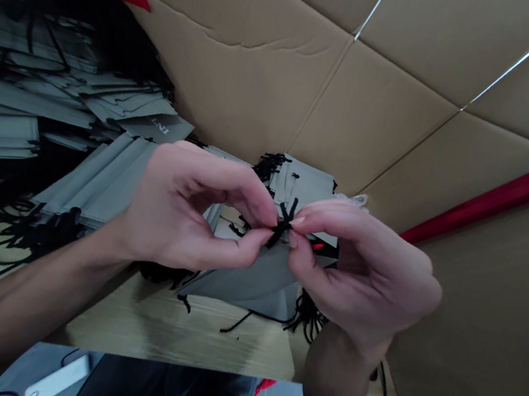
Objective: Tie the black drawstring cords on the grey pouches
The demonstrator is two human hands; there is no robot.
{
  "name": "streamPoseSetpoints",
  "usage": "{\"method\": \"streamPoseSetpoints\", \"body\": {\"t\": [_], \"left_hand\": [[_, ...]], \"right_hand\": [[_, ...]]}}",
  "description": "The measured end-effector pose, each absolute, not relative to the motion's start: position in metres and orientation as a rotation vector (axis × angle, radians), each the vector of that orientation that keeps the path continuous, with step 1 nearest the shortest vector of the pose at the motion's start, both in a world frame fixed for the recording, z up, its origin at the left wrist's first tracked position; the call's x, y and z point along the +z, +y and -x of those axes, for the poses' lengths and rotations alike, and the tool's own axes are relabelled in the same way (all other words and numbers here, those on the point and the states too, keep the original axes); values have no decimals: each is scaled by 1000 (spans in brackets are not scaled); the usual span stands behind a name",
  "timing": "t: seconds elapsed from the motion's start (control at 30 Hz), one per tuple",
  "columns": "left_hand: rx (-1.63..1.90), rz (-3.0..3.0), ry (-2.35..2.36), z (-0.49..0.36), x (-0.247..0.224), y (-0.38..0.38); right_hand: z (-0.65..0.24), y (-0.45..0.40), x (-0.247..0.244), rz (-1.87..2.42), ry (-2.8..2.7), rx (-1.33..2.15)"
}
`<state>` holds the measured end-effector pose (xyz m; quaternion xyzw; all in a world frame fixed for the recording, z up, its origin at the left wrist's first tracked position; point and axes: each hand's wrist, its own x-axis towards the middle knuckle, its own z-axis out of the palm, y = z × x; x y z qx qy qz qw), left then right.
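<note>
Between my two hands is a black cord, crossed over itself like a knot, with short ends sticking up. My left hand pinches it between thumb and forefinger from the left. From the right, the thumb and forefinger of my right hand close on the same cord. Just below the fingertips lies a grey drawstring bag, its black cords trailing onto the wooden table. Whether the pinched cord belongs to that bag is hidden by my fingers.
Stacks of grey bags with black cords fill the left side. More grey bags lie behind my hands. Cardboard walls rise at the back and right, with a red strip along the right one. A white power strip lies below the table.
</note>
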<state>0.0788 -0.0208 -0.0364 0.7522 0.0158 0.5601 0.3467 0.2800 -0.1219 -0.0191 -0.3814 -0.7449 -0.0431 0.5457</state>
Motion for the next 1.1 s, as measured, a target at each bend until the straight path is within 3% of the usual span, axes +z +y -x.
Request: {"method": "streamPoseSetpoints", "body": {"t": [0.27,0.87,1.1], "left_hand": [[1131,-1861,178,-74,-29,-16],[1231,-1889,207,-76,-33,-17],[1454,-2138,322,-72,-31,-23]], "right_hand": [[-282,-115,-21,865,-1787,-288],[-283,-115,-23,972,-1786,-187],[-285,-109,-24,871,-1791,-283]]}}
